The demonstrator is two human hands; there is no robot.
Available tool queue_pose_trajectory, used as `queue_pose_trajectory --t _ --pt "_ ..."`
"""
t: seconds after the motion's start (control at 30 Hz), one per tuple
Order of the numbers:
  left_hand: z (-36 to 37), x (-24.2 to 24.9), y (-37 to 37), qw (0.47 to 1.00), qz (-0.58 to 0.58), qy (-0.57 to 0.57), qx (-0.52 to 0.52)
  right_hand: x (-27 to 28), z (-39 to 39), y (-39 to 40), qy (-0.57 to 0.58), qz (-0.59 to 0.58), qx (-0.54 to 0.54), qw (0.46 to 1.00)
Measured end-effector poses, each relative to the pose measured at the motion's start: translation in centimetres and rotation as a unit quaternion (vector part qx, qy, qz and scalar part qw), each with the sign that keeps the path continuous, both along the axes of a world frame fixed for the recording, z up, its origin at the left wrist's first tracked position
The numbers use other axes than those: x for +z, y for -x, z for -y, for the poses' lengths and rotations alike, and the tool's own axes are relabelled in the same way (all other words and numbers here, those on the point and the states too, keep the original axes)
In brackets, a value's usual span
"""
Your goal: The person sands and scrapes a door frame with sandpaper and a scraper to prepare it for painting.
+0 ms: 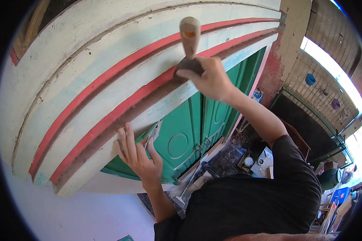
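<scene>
A scraper with a pale wooden handle (190, 36) points upward, its dark blade lying against the lower ledge of the moulding. My right hand (213, 78) grips it low down, around the blade, with the handle sticking out above the fingers. Red stripes (126, 105) run along the curved cream moulding (88, 104), and brown dust lines the ledge under them. Lower left, my left hand (138, 158) rests its spread fingertips on the moulding's lower edge. Between its thumb and fingers shows a thin, worn whitish piece (153, 134), which the hand seems to hold.
Below the moulding stands a green double door (179, 140) with metal handles. Cans and tools lie on the dark tiled floor (225, 158) beneath. A dark green barrel (330, 178) stands at the right, near a fence with hanging pots (310, 79).
</scene>
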State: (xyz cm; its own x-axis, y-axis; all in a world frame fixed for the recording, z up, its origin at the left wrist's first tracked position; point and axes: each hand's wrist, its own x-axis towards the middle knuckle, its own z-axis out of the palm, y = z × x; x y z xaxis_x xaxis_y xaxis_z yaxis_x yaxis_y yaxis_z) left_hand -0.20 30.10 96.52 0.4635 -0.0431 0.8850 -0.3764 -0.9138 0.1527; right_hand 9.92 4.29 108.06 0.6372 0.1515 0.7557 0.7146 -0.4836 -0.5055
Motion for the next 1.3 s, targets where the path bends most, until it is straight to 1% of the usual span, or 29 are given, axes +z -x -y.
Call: queue_pose_trajectory --t 0.03,0.07,0.17,0.2,0.23,0.3,0.33,0.4,0.43,0.5,0.53,0.57,0.63,0.67,0.7,0.8,0.83,0.9,0.93,1.03,1.07,1.1,1.17,1.2,1.27,1.3 --pt "-0.2 -0.2 0.0 1.000 -0.010 -0.008 -0.004 0.2 0.2 -0.2 -0.022 -0.002 -0.007 1.000" --pt "-0.4 -0.3 0.0 1.000 -0.019 -0.013 -0.005 0.2 0.2 -0.1 -0.021 -0.002 -0.003 1.000" --pt "-0.6 -0.8 -0.3 0.999 -0.034 -0.018 -0.011 0.0 0.1 0.8 0.047 -0.044 -0.041 0.997" --pt "-0.6 -0.9 -0.4 0.999 -0.032 -0.018 -0.009 -0.7 -0.4 0.4 -0.014 0.023 0.038 0.999" --pt "-0.6 -0.9 -0.4 0.999 -0.039 -0.021 -0.010 -0.6 -0.1 0.3 -0.015 0.022 0.038 0.999" --pt "-0.8 -0.9 -0.3 0.999 -0.046 -0.025 -0.011 0.2 0.5 0.2 0.005 -0.022 -0.011 1.000" --pt "-0.8 -0.8 -0.2 0.998 -0.048 -0.026 -0.013 0.3 0.4 0.3 0.006 -0.023 -0.009 1.000" --pt "-0.7 -0.9 -0.3 0.999 -0.047 -0.023 -0.014 0.5 0.2 0.4 0.036 -0.025 -0.055 0.998" --pt "-0.7 -0.9 -0.4 0.999 -0.046 -0.025 -0.014 0.7 -0.2 0.7 0.038 -0.023 -0.053 0.998" --pt "-0.6 -1.1 -0.4 0.998 -0.048 -0.028 -0.014 0.6 -1.0 1.7 0.051 -0.047 0.002 0.998" --pt "-0.5 -1.1 -0.4 0.998 -0.047 -0.027 -0.017 0.6 -1.1 1.2 0.036 -0.013 0.017 0.999" --pt "-0.5 -1.0 -0.4 0.998 -0.045 -0.026 -0.020 0.7 -0.9 0.6 0.037 -0.012 0.019 0.999" --pt "-0.6 -1.2 0.0 0.999 -0.040 -0.014 -0.031 0.9 -0.5 -0.2 -0.004 0.001 -0.034 0.999" --pt "-0.6 -1.2 0.0 0.999 -0.033 -0.002 -0.042 1.1 -0.2 0.0 0.055 -0.063 -0.100 0.992" --pt "-0.6 -1.3 0.1 0.999 -0.031 0.000 -0.040 1.0 -0.7 0.6 0.057 -0.060 -0.097 0.992" --pt "-0.3 -1.9 0.4 1.000 -0.016 -0.003 -0.026 0.0 -1.7 1.7 0.022 0.016 -0.007 1.000" --pt "-0.2 -2.0 0.3 1.000 -0.003 0.009 -0.022 -0.1 -1.3 1.3 0.020 0.014 -0.008 1.000" --pt "-0.5 -2.1 0.4 1.000 0.008 0.020 -0.017 -0.1 0.3 0.1 0.010 0.010 -0.053 0.998" --pt "-0.7 -2.1 0.7 1.000 0.002 0.021 -0.014 0.1 0.9 -0.3 -0.016 -0.005 -0.076 0.997" --pt "-0.9 -2.4 0.4 1.000 -0.003 0.019 -0.008 -0.8 0.2 -0.7 -0.011 0.011 -0.067 0.998" --pt "-1.0 -2.5 0.2 1.000 -0.006 0.009 -0.010 -0.6 -1.1 0.0 0.023 0.018 -0.062 0.998" --pt "-1.0 -2.6 0.1 1.000 -0.009 0.007 -0.012 0.0 -2.4 1.4 0.047 -0.016 -0.064 0.997" --pt "-0.8 -2.8 -0.3 1.000 -0.001 -0.004 0.008 0.3 -4.1 2.5 0.015 -0.019 0.016 1.000" --pt "-0.9 -2.9 -0.3 1.000 0.001 -0.002 0.012 0.2 -3.9 2.1 0.017 -0.017 0.020 1.000" --pt "-1.3 -3.2 -0.3 1.000 -0.021 -0.012 0.019 -0.1 -2.9 0.5 -0.008 0.033 -0.009 0.999" --pt "-1.6 -3.3 -0.2 0.999 -0.020 -0.009 0.025 0.2 -2.4 0.0 -0.038 0.028 -0.012 0.999"
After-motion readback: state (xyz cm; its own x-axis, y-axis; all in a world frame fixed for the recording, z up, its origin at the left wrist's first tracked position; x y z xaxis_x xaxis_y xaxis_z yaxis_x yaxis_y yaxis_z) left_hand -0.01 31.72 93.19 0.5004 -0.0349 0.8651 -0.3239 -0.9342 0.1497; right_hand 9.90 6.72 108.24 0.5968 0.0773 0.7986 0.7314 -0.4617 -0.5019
